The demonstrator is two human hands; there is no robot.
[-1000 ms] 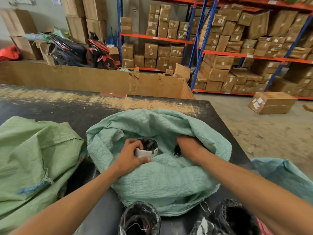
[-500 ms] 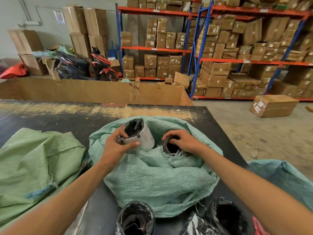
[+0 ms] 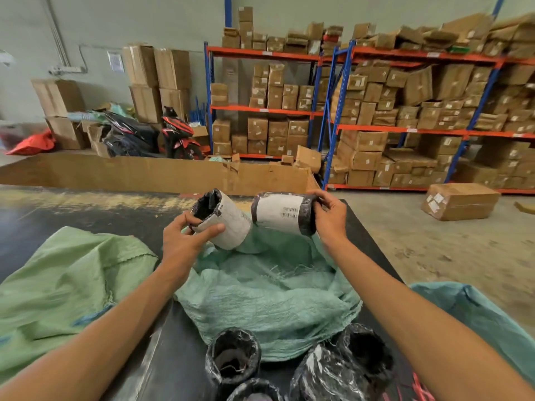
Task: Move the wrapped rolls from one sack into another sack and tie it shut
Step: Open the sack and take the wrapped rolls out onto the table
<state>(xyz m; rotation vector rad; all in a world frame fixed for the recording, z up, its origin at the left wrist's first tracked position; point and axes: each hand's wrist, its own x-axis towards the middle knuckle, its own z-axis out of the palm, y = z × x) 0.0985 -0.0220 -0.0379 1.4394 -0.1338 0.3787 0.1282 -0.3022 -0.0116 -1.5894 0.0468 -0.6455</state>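
Note:
A teal woven sack lies crumpled in the middle of the black table. Above its far side I hold two wrapped rolls clear of it. My left hand grips a white-labelled roll tilted with its black open end up and left. My right hand grips the end of a second roll lying sideways, label with barcode facing me. The two rolls nearly touch. A pale green sack lies flat on the left. Several black-wrapped rolls stand at the near edge.
Another teal sack hangs at the right, off the table's edge. A long cardboard wall runs behind the table. Beyond are shelving racks full of boxes, a scooter and a carton on the concrete floor.
Both hands have lifted out of the teal sack's mouth, each raising a roll up above it. The sack has slumped flatter. My view has tilted upward.

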